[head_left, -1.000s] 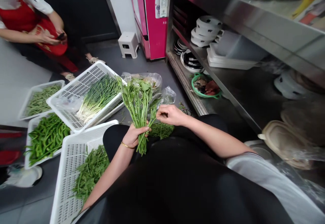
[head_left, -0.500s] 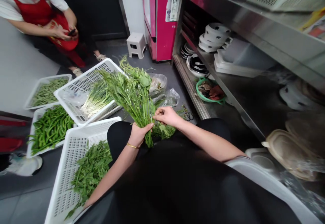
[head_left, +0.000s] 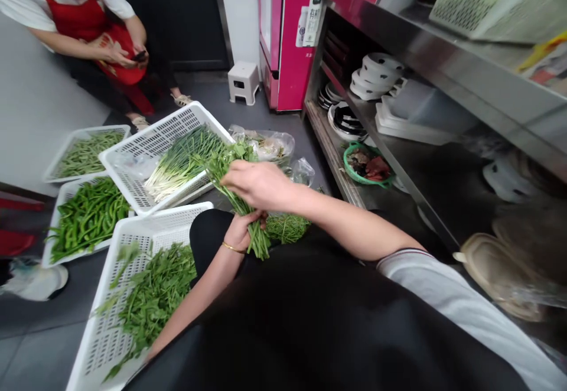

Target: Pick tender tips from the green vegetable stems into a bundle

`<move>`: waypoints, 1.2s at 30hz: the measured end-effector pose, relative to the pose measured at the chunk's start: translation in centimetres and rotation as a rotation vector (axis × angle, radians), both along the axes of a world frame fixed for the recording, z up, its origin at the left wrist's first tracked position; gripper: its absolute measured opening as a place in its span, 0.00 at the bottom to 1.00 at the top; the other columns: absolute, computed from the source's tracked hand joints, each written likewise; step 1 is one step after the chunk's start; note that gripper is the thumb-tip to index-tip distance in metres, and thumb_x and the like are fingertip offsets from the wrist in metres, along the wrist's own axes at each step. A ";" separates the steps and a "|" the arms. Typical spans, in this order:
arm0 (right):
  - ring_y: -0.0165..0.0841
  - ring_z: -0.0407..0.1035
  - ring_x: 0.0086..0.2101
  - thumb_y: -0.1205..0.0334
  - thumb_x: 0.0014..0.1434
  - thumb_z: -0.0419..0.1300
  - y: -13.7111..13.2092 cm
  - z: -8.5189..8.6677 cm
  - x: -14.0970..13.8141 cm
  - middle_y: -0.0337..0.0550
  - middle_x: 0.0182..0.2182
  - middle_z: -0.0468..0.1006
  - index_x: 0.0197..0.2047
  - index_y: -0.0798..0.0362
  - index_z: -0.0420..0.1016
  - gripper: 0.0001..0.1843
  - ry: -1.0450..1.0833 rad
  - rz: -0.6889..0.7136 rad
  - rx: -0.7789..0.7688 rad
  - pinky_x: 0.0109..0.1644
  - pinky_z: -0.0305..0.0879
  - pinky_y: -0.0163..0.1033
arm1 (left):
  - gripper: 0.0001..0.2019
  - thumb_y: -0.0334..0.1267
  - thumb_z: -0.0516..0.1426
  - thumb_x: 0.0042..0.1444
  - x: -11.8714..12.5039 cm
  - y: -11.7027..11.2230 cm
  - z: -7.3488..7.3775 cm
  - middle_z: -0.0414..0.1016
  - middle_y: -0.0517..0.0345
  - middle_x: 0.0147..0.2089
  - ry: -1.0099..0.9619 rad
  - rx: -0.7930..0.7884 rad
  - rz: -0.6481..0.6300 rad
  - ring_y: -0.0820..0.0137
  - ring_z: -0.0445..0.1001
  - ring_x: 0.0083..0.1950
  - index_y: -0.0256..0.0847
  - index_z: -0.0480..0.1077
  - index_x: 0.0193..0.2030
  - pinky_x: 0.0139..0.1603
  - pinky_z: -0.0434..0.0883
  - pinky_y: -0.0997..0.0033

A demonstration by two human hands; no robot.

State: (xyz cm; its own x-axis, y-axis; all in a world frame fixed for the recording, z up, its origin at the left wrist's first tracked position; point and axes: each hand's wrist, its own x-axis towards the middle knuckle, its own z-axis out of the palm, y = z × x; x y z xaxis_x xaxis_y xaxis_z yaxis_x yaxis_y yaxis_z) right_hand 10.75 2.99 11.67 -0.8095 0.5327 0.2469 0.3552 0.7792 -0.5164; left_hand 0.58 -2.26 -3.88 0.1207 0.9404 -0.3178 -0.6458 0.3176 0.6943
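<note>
My left hand [head_left: 241, 230] is closed around the lower stems of a bunch of leafy green stalks [head_left: 258, 240], whose cut ends stick out below the fist over my lap. Across the upper part of the bunch lies my right hand [head_left: 259, 184], fingers curled over the stalks and partly hiding them. Leaves show beyond its knuckles. To the left, a white basket [head_left: 155, 217] holds loose greens [head_left: 162, 290]; some blurred leaves [head_left: 126, 261] appear above its left side. A pile of thin green trimmings [head_left: 287, 227] lies just past my knees.
Other white baskets hold scallions [head_left: 177, 166], green peppers [head_left: 91, 217] and long beans [head_left: 88, 152]. Plastic bags [head_left: 277, 145] lie on the floor ahead. A steel shelf [head_left: 398, 172] with dishes flanks my right. A seated person [head_left: 95, 42] holds a phone; a white stool [head_left: 243, 81] stands behind.
My right hand has moved from pinching near the stems up and left over the bunch, closing on its upper part. The bunch's leafy top now spreads less. Blurred leaves have appeared over the near basket.
</note>
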 end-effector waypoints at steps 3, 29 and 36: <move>0.29 0.65 0.32 0.63 0.59 0.53 1.1 -3.1 3.2 0.43 0.35 0.71 0.37 0.56 0.74 0.09 -0.223 0.007 0.079 0.33 0.55 0.33 | 0.12 0.30 0.64 0.39 -0.4 -0.4 0.2 0.71 0.56 0.24 -0.038 0.023 -0.051 0.76 0.67 0.22 0.32 0.69 0.32 0.20 0.64 0.78; 0.28 0.67 0.26 0.58 0.58 0.52 0.3 -11.4 10.0 0.42 0.23 0.74 0.28 0.57 0.71 0.13 0.210 -0.086 -0.536 0.32 0.60 0.33 | 0.13 0.29 0.65 0.39 2.1 -0.4 1.2 0.70 0.60 0.22 0.075 -0.034 -0.191 0.77 0.67 0.22 0.32 0.69 0.33 0.20 0.63 0.79; 0.23 0.58 0.18 0.49 0.55 0.54 1.9 -12.0 12.1 0.33 0.19 0.66 0.32 0.53 0.68 0.15 0.797 -0.741 -0.694 0.24 0.57 0.30 | 0.11 0.28 0.64 0.41 2.1 0.0 0.7 0.68 0.60 0.21 0.032 0.005 -0.189 0.77 0.66 0.23 0.33 0.69 0.33 0.20 0.62 0.79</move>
